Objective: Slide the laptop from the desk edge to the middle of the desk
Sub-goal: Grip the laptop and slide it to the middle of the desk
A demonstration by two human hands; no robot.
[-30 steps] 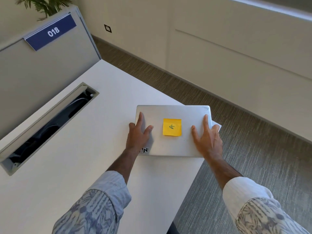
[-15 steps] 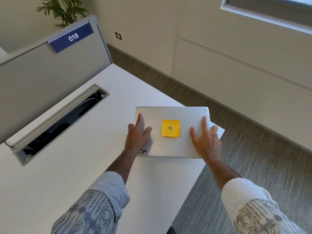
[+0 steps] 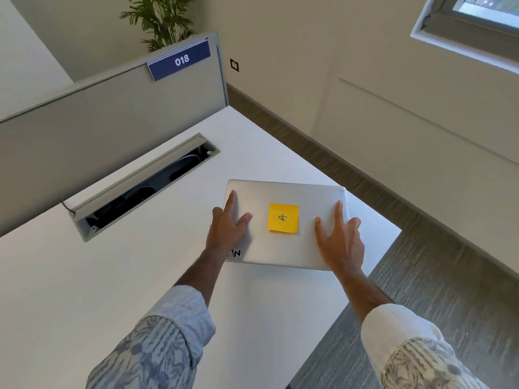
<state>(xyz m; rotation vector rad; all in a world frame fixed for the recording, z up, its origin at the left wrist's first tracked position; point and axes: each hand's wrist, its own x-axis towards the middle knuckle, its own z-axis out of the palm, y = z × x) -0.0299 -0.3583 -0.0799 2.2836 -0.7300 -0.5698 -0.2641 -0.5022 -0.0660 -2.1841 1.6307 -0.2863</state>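
A closed silver laptop (image 3: 283, 249) lies flat on the white desk (image 3: 112, 276), near the desk's right corner. A yellow sticky note (image 3: 283, 218) is stuck on the middle of its lid. My left hand (image 3: 227, 228) presses flat on the lid's left side, fingers spread, with the thumb side at the left edge. On the right side of the lid my right hand (image 3: 339, 242) lies flat too, its outer fingers over the right edge. A strip of bare desk shows to the right of the laptop.
An open cable tray (image 3: 140, 186) is sunk into the desk to the left of the laptop. Behind it stands a grey partition (image 3: 98, 130) with a blue "018" sign (image 3: 179, 60) and a plant (image 3: 160, 21). The desk's right edge drops to grey carpet (image 3: 435, 276).
The laptop has slid left, away from the desk's right corner, under both hands. It overhung the edge before and now rests fully on the desk. The camera has tilted up.
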